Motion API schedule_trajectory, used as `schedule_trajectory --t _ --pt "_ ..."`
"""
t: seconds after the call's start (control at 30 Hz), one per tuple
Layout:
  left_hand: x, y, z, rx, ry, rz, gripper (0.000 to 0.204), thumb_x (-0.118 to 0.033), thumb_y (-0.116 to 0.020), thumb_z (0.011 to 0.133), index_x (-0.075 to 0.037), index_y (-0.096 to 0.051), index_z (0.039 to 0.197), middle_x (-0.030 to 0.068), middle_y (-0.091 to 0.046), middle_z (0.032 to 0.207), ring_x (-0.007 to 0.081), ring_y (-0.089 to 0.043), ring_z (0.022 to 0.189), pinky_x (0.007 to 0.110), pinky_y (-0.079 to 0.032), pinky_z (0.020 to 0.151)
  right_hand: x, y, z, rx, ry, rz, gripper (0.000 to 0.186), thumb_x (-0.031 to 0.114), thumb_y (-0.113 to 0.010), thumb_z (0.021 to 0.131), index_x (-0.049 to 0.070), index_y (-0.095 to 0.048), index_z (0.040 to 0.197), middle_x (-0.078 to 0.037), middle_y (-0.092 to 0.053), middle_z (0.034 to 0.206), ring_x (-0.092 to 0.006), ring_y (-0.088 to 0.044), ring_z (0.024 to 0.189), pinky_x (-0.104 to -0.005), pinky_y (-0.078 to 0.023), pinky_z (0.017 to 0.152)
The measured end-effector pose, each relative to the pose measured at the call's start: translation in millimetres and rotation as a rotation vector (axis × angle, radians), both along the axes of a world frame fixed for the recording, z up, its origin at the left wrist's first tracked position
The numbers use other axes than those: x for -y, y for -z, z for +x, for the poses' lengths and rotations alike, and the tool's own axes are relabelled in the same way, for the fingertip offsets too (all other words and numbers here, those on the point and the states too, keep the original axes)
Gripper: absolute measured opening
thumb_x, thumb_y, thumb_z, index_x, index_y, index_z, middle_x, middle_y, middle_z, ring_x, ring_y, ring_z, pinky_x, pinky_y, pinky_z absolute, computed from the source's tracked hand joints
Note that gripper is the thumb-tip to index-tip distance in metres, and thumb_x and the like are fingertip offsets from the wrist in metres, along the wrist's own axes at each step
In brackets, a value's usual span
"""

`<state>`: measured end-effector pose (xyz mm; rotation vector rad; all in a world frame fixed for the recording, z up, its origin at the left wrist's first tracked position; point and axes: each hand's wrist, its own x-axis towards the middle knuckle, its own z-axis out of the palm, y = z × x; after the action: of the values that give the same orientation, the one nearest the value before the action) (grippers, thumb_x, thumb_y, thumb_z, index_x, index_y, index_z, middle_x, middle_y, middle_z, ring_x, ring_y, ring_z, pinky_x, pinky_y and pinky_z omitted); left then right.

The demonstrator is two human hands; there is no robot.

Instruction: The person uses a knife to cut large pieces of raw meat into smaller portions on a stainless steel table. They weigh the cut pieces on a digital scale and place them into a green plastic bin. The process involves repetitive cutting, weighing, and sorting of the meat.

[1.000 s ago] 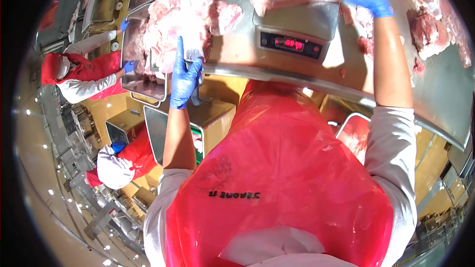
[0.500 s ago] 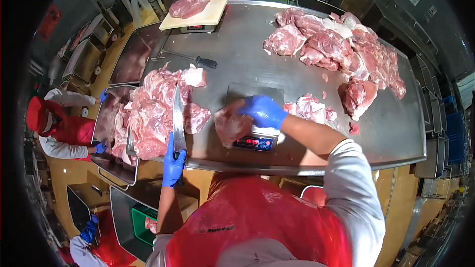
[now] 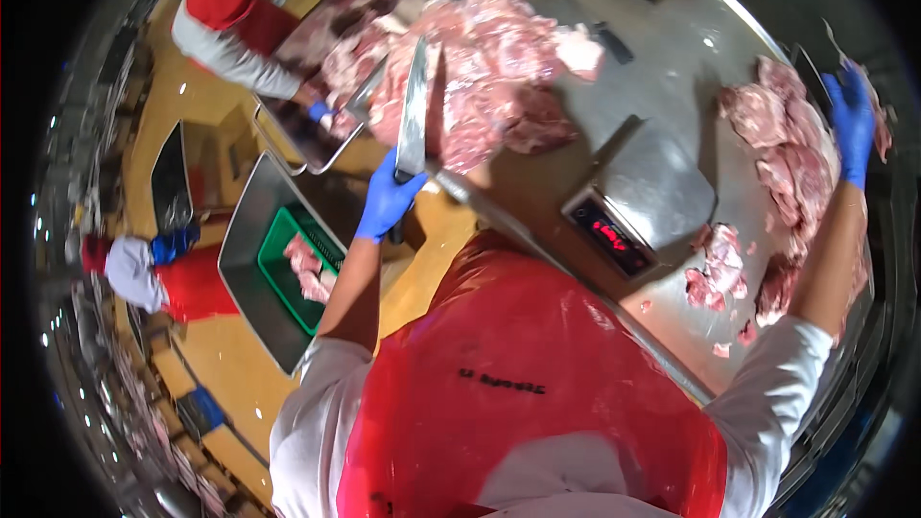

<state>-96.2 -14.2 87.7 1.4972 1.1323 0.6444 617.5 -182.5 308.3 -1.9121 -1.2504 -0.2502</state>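
Blue gloves (image 3: pixel 387 200) cover both hands (image 3: pixel 852 129); wrinkled white sleeves (image 3: pixel 782 388) flank a glossy red apron (image 3: pixel 537 331) with small black lettering (image 3: pixel 524 388).

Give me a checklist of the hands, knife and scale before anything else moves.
1) Knife gripped in left hand: ok.
2) Right hand away from the knife: ok, far to its right.
3) Right hand's hold on the meat piece beside it: cannot tell, contact hidden.
4) Knife raised off the meat pile: cannot tell, they overlap in view.
5) Scale display lit: ok.
6) Space beside scale free of scraps: not ok, meat scraps lie there.
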Motion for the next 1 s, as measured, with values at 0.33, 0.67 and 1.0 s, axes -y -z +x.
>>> schedule_trajectory --t 0.33,0.67,1.0 --pt "-24.8 15.3 0.1 -0.050 -0.074 -0.075 0.025 -0.002 -0.069 0.084 -0.004 -0.057 0.105 -0.0013 -0.055 0.072 0.0066 -0.049 0.051 0.024 -0.041 0.045 -203.5 297.4 -412.7 0.022 -0.288 -0.716 0.066 0.034 -0.076 0.069 0.007 -0.054 0.125 -0.025 -0.065 0.105 -0.0376 -0.064 0.102 -0.0467 -0.050 0.088" --pt "-37.8 38.2 -50.4 -0.019 -0.203 -0.157 0.023 0.000 -0.066 0.085 -0.004 -0.058 0.106 -0.0021 -0.055 0.070 0.0066 -0.049 0.049 0.023 -0.041 0.043 -206.4 206.8 -342.9 -0.385 -0.773 -0.297 0.034 0.021 -0.068 0.079 0.002 -0.062 0.107 -0.006 -0.064 0.092 -0.0152 -0.060 0.085 -0.0315 -0.050 0.076" --pt "-82.3 4.7 13.8 0.062 -0.039 0.010 0.017 -0.005 -0.069 0.085 -0.005 -0.060 0.099 -0.0039 -0.053 0.066 0.0055 -0.047 0.050 0.024 -0.038 0.045 -203.9 42.6 -251.9 -0.403 -0.661 -0.268 0.038 0.011 -0.065 0.070 0.002 -0.061 0.107 -0.003 -0.064 0.097 -0.0115 -0.057 0.092 -0.0294 -0.048 0.086"
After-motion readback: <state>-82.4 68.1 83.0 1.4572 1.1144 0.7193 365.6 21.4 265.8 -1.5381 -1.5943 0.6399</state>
